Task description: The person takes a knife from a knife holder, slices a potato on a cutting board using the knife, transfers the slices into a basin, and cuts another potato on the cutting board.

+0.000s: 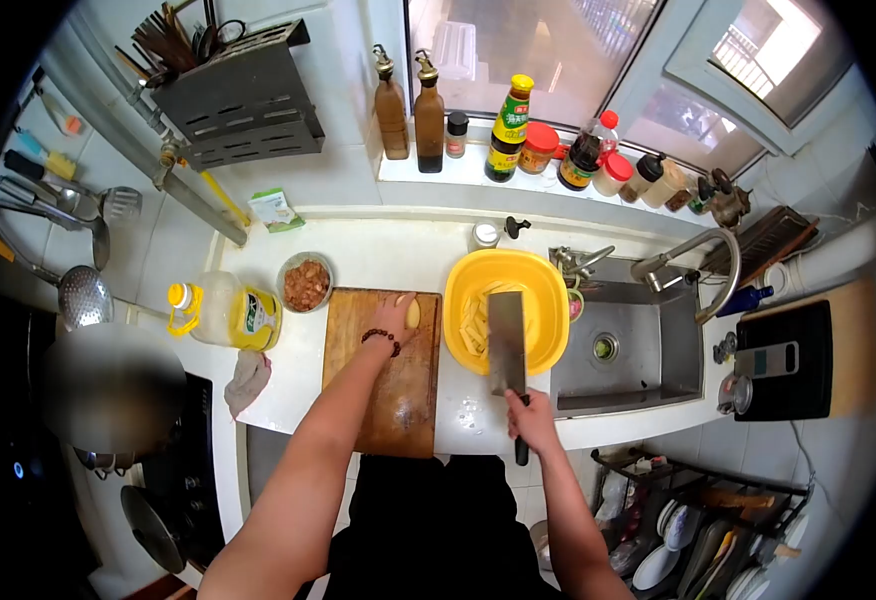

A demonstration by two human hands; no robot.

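Observation:
My right hand [533, 420] is wrapped round the black handle of a cleaver [507, 340]. Its broad blade extends over the yellow basin [455, 350], covering part of what is inside. Pale yellow potato strips [474, 325] lie in that basin. On the wooden cutting board [388, 410], my left hand [388, 322], with a beaded bracelet at the wrist, holds a pale piece of potato [413, 315] near the board's upper right corner. The fingers are partly hidden behind the back of the hand.
A bowl of meat [306, 285] and an oil jug [243, 315] stand left of the board, near a grey cloth [248, 383]. The steel sink [623, 350] with its faucet [698, 255] is at the right. Sauce bottles [508, 130] line the windowsill. A dish rack [698, 520] is low at right.

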